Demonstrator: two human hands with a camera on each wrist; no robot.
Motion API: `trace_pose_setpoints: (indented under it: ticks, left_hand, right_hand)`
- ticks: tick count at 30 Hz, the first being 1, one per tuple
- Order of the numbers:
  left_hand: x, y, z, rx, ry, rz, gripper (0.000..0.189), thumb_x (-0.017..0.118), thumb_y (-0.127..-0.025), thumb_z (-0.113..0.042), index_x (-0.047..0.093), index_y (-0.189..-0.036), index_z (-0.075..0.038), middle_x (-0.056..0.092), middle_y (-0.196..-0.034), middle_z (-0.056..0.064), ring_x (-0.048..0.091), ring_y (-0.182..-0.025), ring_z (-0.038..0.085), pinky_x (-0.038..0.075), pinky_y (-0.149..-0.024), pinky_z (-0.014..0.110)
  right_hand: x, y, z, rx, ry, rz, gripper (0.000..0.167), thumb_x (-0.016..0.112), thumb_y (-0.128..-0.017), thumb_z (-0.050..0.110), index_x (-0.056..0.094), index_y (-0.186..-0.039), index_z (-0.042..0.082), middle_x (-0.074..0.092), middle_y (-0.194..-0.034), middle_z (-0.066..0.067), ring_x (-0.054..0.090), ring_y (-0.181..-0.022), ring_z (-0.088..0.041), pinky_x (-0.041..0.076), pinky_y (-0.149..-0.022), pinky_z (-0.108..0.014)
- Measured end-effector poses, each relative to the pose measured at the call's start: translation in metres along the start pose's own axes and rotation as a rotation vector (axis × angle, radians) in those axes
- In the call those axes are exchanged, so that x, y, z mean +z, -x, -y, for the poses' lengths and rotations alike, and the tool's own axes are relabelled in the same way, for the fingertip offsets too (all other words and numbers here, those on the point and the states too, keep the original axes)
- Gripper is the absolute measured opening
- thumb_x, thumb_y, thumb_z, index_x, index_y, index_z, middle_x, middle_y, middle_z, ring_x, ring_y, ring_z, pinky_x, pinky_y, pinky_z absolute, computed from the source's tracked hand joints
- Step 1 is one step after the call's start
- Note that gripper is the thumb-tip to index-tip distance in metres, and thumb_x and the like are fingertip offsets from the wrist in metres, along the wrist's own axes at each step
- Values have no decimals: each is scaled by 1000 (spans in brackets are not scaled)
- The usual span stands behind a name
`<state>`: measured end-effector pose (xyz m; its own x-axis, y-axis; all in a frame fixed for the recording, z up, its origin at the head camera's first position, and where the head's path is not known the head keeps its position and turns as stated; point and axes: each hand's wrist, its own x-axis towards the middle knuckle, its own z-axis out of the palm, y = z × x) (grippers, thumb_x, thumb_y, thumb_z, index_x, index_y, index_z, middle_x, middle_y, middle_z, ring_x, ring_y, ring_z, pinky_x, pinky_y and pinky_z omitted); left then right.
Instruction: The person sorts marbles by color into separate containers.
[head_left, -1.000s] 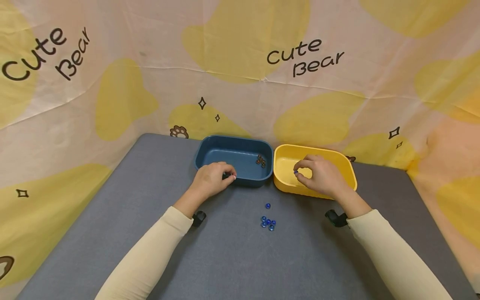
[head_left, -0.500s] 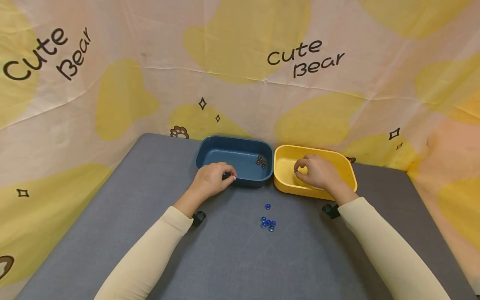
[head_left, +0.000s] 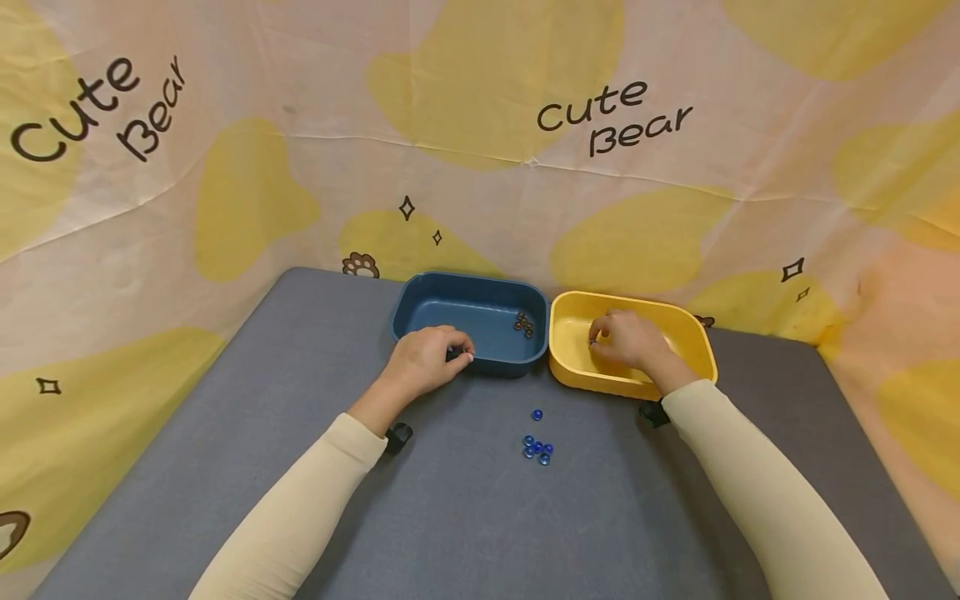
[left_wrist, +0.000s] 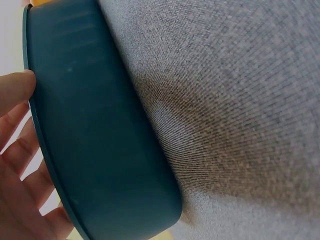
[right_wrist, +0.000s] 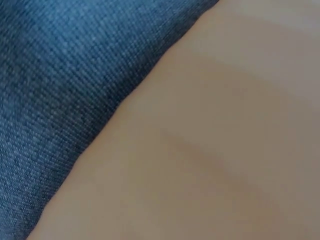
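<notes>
In the head view my left hand (head_left: 427,358) is at the near rim of the blue container (head_left: 420,292). The left wrist view shows its thumb (left_wrist: 20,87) at the rim and the fingers curled behind the wall, gripping the edge. My right hand (head_left: 630,340) reaches down into the yellow container (head_left: 558,333), pinching a small blue marble (head_left: 593,341) between thumb and fingertips. Several brownish marbles (head_left: 523,324) lie in the blue container's right end. On the table, several blue marbles (head_left: 537,448) sit clustered, with a single blue marble (head_left: 537,414) just beyond them.
Both containers stand side by side at the back of the grey cloth-covered table (head_left: 450,517). Behind them hangs a printed curtain (head_left: 480,183) with yellow patches. A blurred tan surface (right_wrist: 215,150) fills most of the right wrist view.
My right hand has sunk lower into the yellow container with the blue marble, its forearm shifting left and forward. The left hand stays at the blue container's rim.
</notes>
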<state>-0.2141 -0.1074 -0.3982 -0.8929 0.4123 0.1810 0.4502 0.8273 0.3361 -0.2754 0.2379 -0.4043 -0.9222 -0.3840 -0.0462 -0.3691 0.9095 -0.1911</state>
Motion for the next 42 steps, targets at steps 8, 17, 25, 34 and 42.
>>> trace_pose_setpoints:
  ticks: [8,17,25,34,42]
  left_hand:
    - [-1,1,-3,14,-1,-5,10,66,-91,-31,73,-95,-26,69,-96,-9,63,-78,10,48,-61,28]
    - [2,0,-3,26,-7,-7,10,65,-92,-31,73,-96,-26,69,-96,-9,62,-75,10,46,-59,26]
    - [2,1,-4,28,-6,-4,10,66,-91,-31,73,-96,-26,69,-97,-9,62,-75,10,47,-59,27]
    - [0,1,-3,22,1,-10,12,66,-91,-29,74,-98,-24,70,-97,-7,64,-78,12,49,-62,29]
    - [0,1,-1,16,-10,-11,12,66,-92,-30,74,-99,-24,70,-97,-8,63,-78,12,50,-63,30]
  right_hand:
    - [3,0,-3,25,1,19,13,67,-84,25,73,-94,18,66,-98,-8,61,-90,-26,51,-73,-45]
    - [7,0,-5,17,1,23,13,66,-84,23,73,-93,17,65,-96,-8,60,-87,-24,51,-74,-44]
    - [6,3,-5,41,-20,21,25,66,-85,26,69,-106,14,65,-102,-12,61,-90,-28,51,-77,-46]
    - [-5,15,-1,31,-83,34,44,63,-86,35,61,-123,12,59,-123,-22,60,-107,-40,48,-87,-55]
    - [-22,31,13,39,-146,27,45,60,-90,37,60,-127,12,58,-128,-21,56,-114,-41,44,-93,-57]
